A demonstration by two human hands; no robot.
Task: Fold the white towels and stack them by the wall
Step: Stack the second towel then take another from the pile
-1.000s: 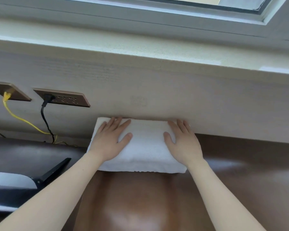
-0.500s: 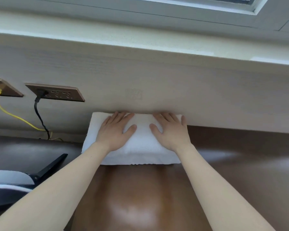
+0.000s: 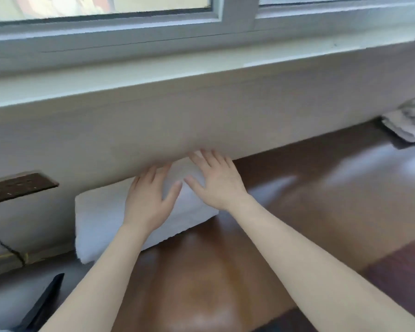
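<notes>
Folded white towel (image 3: 98,216) lies on the brown desk (image 3: 321,200), far edge touching the wall (image 3: 201,121) below the window sill (image 3: 106,85). Thick block, edges fairly square; whether it is one towel or several stacked cannot be told from this angle.

Left hand (image 3: 149,200) flat on top of the towel, fingers straight and slightly spread, fingertips close to the wall. Grips nothing. Right hand (image 3: 216,183) likewise flat on the towel's right end, fingers extended toward the wall, thumb out and near the left thumb. Both palms press down; neither curls round the cloth.

Far right, against the same wall: a pale crumpled heap (image 3: 410,121), well apart from the folded block. Blurred at the frame edge; probably more towels, unfolded.

Left of the towel: dark socket plate (image 3: 19,186) on the wall, cables (image 3: 3,245) trailing below it.

Judgement on progress: at least one towel is folded and placed by the wall, now being patted flat. If the right-hand heap is towels, those remain to be folded and added, so the task looks partway done, not finished.
</notes>
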